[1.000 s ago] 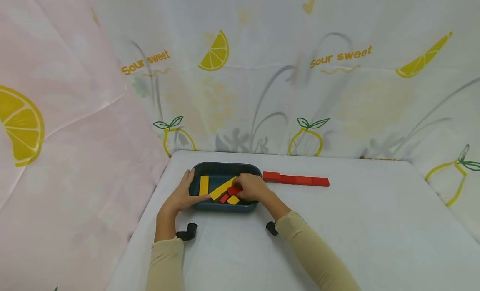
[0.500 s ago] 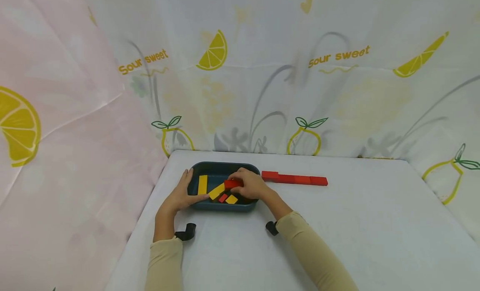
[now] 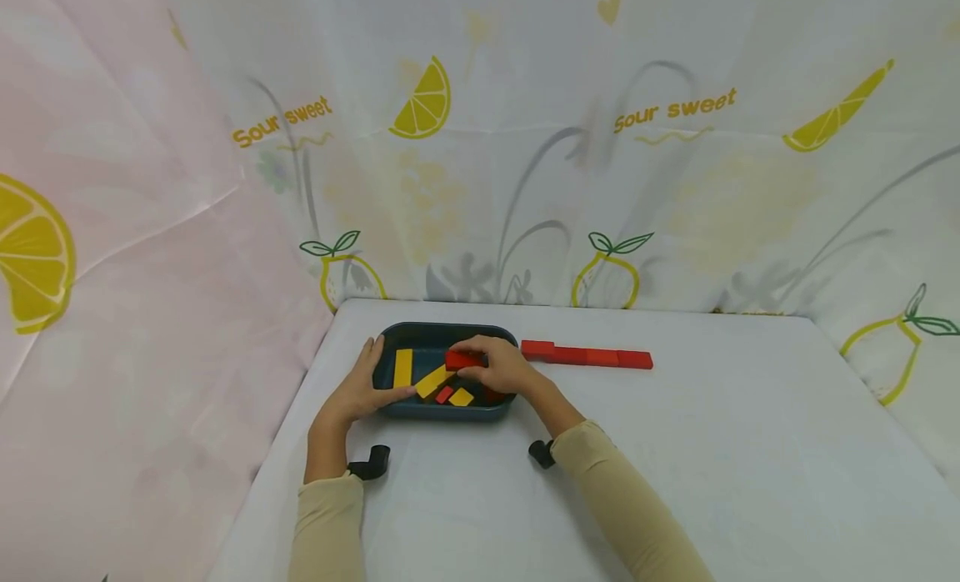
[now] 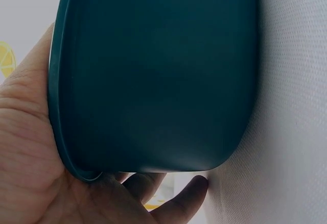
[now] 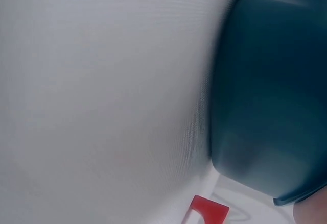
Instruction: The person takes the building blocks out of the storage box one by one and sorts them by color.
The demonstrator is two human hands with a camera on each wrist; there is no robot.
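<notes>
In the head view a dark teal tray [image 3: 450, 413] stands near the table's far left corner. My left hand [image 3: 356, 390] holds its left end, the thumb over the front rim and the fingers along the outside wall; the left wrist view shows the palm against the tray rim [image 4: 57, 96]. Over the tray's right half my right hand [image 3: 504, 367] pinches a red block [image 3: 459, 361] between thumb and fingers. Below it lie a long yellow block [image 3: 432, 383], a small red block [image 3: 444, 395] and a small yellow block [image 3: 461, 398]. Another yellow block [image 3: 403, 368] lies at the tray's left.
Just right of the tray, a row of red blocks [image 3: 600, 358] runs along the white table [image 3: 712, 449], with a taller block [image 3: 537, 349] at its near-tray end. A red block with a curved cutout [image 5: 212, 209] shows in the right wrist view. Printed cloth hangs behind and left.
My right hand has raised the red block from among the others and shifted it slightly left and away. My left hand keeps its place on the tray.
</notes>
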